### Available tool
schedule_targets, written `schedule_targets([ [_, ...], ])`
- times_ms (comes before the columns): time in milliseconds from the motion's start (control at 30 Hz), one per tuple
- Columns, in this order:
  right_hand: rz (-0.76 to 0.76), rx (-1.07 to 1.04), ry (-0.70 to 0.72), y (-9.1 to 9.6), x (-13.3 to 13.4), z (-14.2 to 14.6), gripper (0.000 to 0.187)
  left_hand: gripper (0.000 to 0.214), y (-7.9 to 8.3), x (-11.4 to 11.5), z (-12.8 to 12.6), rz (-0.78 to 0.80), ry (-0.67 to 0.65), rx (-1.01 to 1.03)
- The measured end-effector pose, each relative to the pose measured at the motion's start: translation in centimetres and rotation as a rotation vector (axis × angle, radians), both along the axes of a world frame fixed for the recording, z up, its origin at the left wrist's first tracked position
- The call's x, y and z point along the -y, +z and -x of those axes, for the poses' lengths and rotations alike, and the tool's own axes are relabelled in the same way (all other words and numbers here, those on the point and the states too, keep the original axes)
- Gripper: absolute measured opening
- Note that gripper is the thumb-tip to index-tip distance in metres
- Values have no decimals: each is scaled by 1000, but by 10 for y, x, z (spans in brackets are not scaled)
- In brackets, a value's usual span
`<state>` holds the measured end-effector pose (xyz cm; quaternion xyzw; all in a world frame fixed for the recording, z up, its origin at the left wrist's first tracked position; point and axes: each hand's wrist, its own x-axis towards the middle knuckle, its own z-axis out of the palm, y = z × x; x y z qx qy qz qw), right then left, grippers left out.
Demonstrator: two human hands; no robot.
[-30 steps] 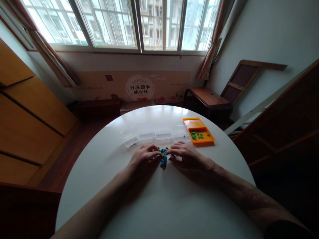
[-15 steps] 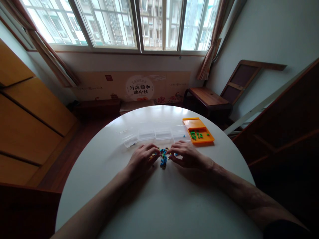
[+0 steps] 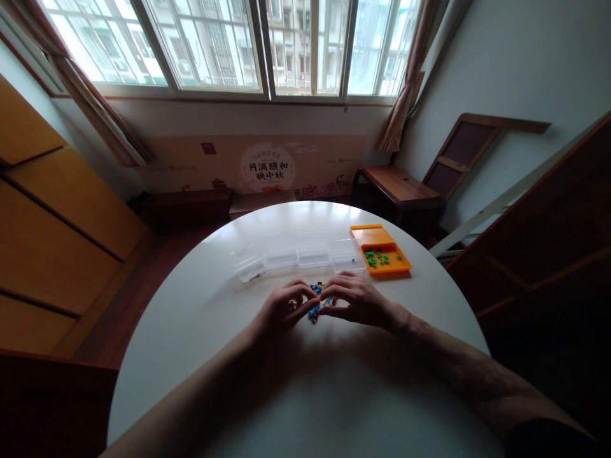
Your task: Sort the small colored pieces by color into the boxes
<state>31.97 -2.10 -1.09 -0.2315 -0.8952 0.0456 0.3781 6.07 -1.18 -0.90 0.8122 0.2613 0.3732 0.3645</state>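
Note:
A small pile of toy building bricks [image 3: 314,313], mostly blue with some yellow and dark ones, lies on the white table between my hands. My left hand [image 3: 286,304] is over its left side, thumb and forefinger pinched together. From the right comes my right hand [image 3: 356,298], fingers curled, its fingertips meeting those of the left hand above the pile. Whatever is between the fingertips is too small and too covered to make out. Some yellowish pieces [image 3: 293,305] show through the curl of the left hand.
Behind the hands stands a row of clear plastic boxes [image 3: 280,259]; the rightmost holds a tiny blue brick [image 3: 353,259]. To their right is an open orange case [image 3: 405,267] with several green bricks [image 3: 371,257] inside. The round white table [image 3: 191,318] curves away at its edges.
My hands have come together over the pile, the left moving right until the fingertips meet. The left fingers have closed into a pinch. The boxes and orange case have stayed put.

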Motion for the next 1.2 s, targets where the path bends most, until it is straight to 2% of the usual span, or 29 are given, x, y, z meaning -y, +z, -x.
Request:
schedule_targets([
  [300, -13, 35, -18, -4, 0, 2, 9, 31, 2, -4, 2, 101, -83, 48],
  [567, -35, -10, -19, 3, 1, 1, 10, 30, 6, 1, 2, 119, -40, 73],
  [700, -28, -43, -17, 2, 0, 0, 12, 31, 8, 0, 6, 85, -16, 66],
  [800, -3, -30, -49, 3, -5, -8, 11, 32, 5, -4, 12, -1, 30, 12],
  [867, 16, 5, -127, 6, -10, -20, 7, 31, 1, -8, 16, -78, 64, -32],
  [967, 53, 72, -353, 9, -19, -49, 7, 25, -7, -10, 22, -174, 111, -102],
  [1067, 156, 127, -556, 9, -30, -80, 6, 16, -14, -11, 25, -267, 143, -173],
  [1200, 254, 191, -713, 2, -38, -105, 6, 13, -20, -10, 25, -410, 161, -265],
])
